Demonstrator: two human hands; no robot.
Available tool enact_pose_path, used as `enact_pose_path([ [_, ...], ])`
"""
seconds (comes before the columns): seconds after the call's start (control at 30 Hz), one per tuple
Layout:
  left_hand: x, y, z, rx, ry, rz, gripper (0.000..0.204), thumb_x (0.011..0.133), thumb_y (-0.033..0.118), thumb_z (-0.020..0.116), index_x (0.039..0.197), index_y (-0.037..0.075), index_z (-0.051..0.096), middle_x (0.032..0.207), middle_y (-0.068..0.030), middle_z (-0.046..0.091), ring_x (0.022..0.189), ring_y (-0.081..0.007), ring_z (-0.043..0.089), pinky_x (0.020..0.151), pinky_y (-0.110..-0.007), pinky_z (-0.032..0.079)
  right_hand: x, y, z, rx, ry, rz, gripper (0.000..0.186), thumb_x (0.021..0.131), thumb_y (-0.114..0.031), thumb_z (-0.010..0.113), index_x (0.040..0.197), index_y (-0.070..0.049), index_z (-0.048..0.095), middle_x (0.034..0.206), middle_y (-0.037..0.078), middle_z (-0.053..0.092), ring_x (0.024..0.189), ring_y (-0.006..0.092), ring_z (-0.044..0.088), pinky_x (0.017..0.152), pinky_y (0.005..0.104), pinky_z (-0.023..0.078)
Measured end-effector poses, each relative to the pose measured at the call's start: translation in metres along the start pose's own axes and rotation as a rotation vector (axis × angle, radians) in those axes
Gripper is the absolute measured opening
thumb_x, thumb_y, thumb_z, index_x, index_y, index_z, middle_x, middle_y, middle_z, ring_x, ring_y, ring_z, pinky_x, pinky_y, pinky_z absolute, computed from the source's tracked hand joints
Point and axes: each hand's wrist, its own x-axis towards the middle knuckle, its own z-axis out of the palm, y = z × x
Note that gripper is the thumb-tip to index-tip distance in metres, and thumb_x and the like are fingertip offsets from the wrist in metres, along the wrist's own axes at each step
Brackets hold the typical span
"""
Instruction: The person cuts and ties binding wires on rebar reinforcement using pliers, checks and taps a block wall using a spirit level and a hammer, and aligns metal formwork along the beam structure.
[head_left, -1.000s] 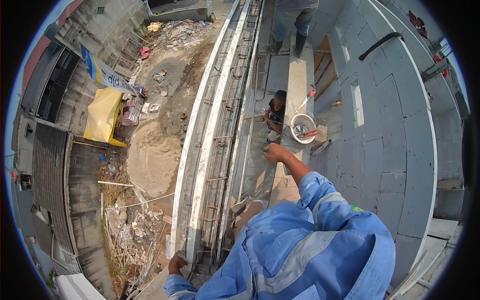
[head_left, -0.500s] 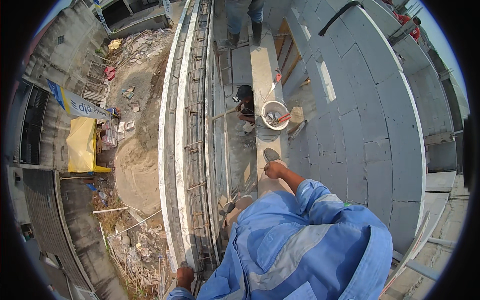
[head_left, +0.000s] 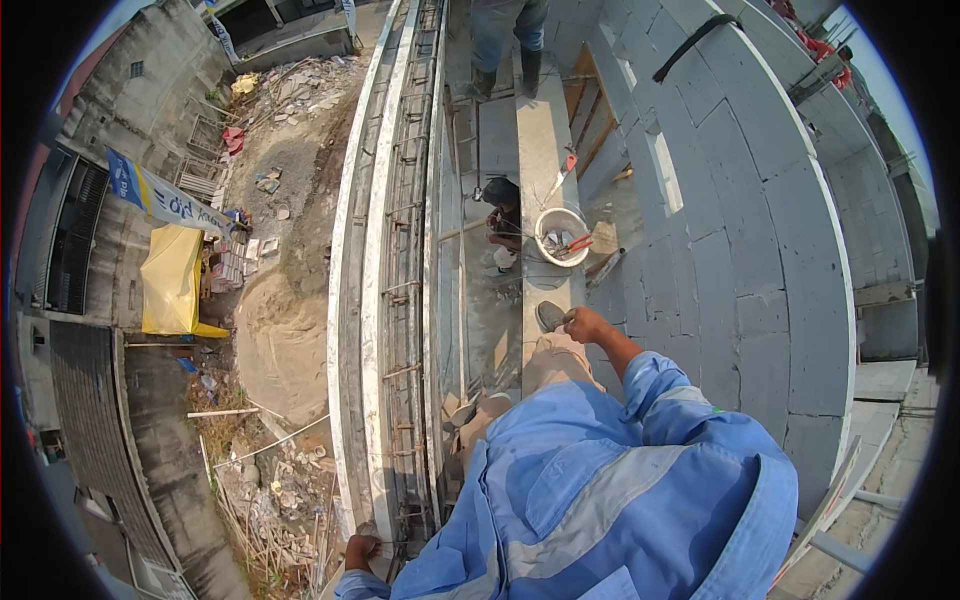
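My left hand [head_left: 362, 548] is low in the head view, fingers curled on the pale formwork [head_left: 378, 440] beside its rebar cage [head_left: 408, 290]. My right hand [head_left: 584, 326] is closed over my leg; its contents are unclear. Just left of it my grey shoe [head_left: 549, 315] rests on a concrete-coloured plank [head_left: 536, 140]. My other shoe [head_left: 460, 410] is farther left. Ahead on the plank stands a white bucket [head_left: 545, 230] with red-handled tools, and beyond it lies a tool with a red handle [head_left: 570, 162].
A crouching person [head_left: 505, 225] is left of the plank; a standing person's boots [head_left: 530, 75] are at its far end. A grey block wall [head_left: 740, 260] runs along the right. Far below left lie a sand pile [head_left: 280, 340], rubble and a yellow tarpaulin [head_left: 170, 280].
The view has shifted, with the block wall now further left. My shoe has appeared on the plank beside my right hand. The crouching person's head has lowered.
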Motion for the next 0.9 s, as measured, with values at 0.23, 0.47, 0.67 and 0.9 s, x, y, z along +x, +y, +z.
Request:
enact_pose_path([
  [0.23,-0.052,0.027,-0.015,-0.400,-0.186,-0.108,0.018,0.095,0.019,0.046,0.097,0.005,0.058,0.079,-0.0151,0.069,0.051,-0.0194,0.059,0.042,-0.030,0.043,0.007,0.049,-0.063,0.309,0.165,0.253,0.042,0.083,-0.015,0.059,0.119,0.006,0.057,0.063,0.011,0.061,0.051,0.0180,0.060,0.046,0.0329,0.048],
  [0.47,0.018,-0.061,-0.007,-0.602,-0.197,-0.074,0.028,0.090,0.025,0.057,0.103,0.004,0.069,0.099,-0.0161,0.069,0.087,-0.0227,0.066,0.077,-0.035,0.052,-0.007,0.057,-0.193,0.360,0.348,0.457,0.055,0.086,-0.015,0.061,0.135,0.005,0.045,0.066,0.010,0.061,0.052,0.0187,0.058,0.044,0.0325,0.044],
  [0.67,-0.054,-0.009,0.007,-0.840,-0.183,-0.089,0.014,0.091,0.022,0.053,0.092,0.010,0.060,0.076,-0.0057,0.057,0.064,-0.0158,0.053,0.055,-0.028,0.040,-0.050,0.079,-0.256,0.349,0.551,0.489,0.045,0.085,-0.013,0.058,0.122,0.008,0.047,0.064,0.010,0.059,0.051,0.0195,0.058,0.041,0.0337,0.044],
  [0.9,-0.025,-0.030,0.013,-1.315,-0.545,-0.340,0.022,0.096,0.019,0.046,0.075,0.015,0.050,0.062,0.0063,0.048,0.046,-0.0072,0.041,0.037,-0.020,0.027,-0.068,0.096,-0.294,0.381,0.614,0.578,0.070,0.086,-0.012,0.060,0.143,0.007,0.024,0.065,0.010,0.057,0.049,0.0162,0.053,0.039,0.0305,0.040],
])
